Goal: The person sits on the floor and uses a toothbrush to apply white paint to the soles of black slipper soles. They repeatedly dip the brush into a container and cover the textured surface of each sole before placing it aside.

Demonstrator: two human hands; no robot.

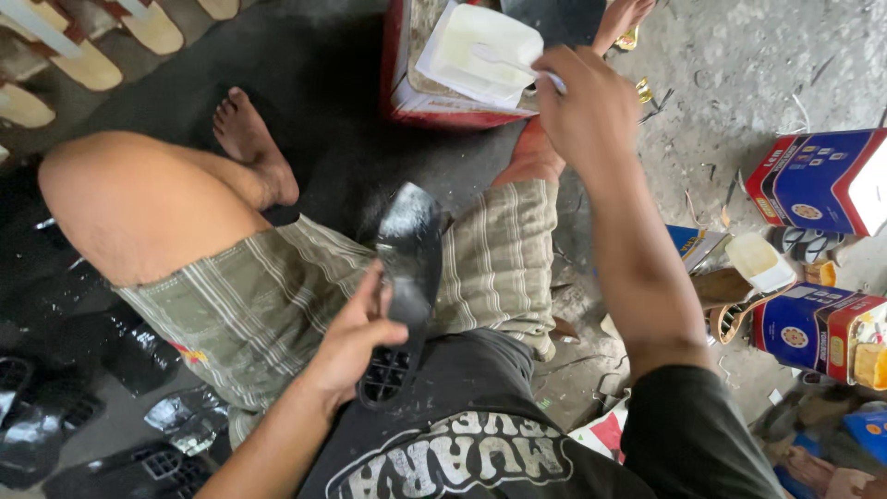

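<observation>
The left hand (356,342) is gripping the glossy black rubber shoe sole (404,277), its long axis pointing away; the right hand (587,111), fingers pinched on a thin white brush (517,66), is dipping into the white plastic tub (480,51) beyond.

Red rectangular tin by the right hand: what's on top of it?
A white plastic container rests tilted on the red rectangular tin, with the right hand at its edge. The container covers most of the tin's opening; its contents are hidden.

The concrete floor (739,55) carries a red tin (407,97) just beyond the right hand (587,106), blue-red tins (818,180) (perhaps glue) right of it.
</observation>
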